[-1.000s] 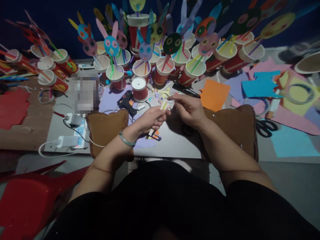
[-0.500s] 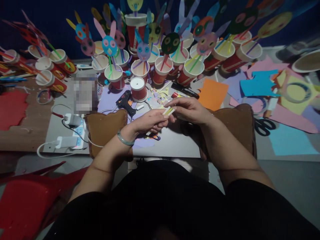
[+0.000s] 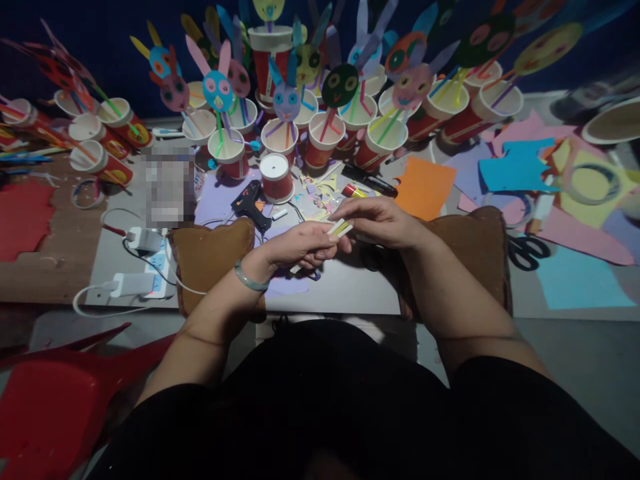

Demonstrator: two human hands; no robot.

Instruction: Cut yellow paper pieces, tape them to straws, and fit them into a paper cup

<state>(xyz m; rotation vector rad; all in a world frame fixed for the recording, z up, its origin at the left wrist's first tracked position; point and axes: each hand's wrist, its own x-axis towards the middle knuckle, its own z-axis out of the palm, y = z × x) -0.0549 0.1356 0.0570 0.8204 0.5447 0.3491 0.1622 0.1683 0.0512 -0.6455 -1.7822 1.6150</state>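
Note:
My left hand (image 3: 305, 243), with a bracelet at the wrist, is closed around a small bundle of thin pale strips with a yellow one between white ones (image 3: 341, 228). My right hand (image 3: 383, 220) meets it from the other side, its fingers curled over and its thumb at the strips' upper end. Under the left hand the white end of something shows, but its kind is hidden. Just beyond the hands lie a black glue gun (image 3: 253, 207), a lidded red paper cup (image 3: 277, 179), a black marker (image 3: 369, 180) and paper scraps (image 3: 320, 190).
Red paper cups with straws and paper animal faces (image 3: 219, 91) line the back. A power strip (image 3: 160, 277) with chargers sits left. Brown cushion-like pads (image 3: 213, 263) flank the hands. Black scissors (image 3: 529, 252), tape rolls (image 3: 593, 183) and coloured paper (image 3: 583, 280) lie right.
Both hands stay together, and the strips have shifted and turned slightly. A red-and-yellow tube beyond the right hand shows more. The things on the table have not moved.

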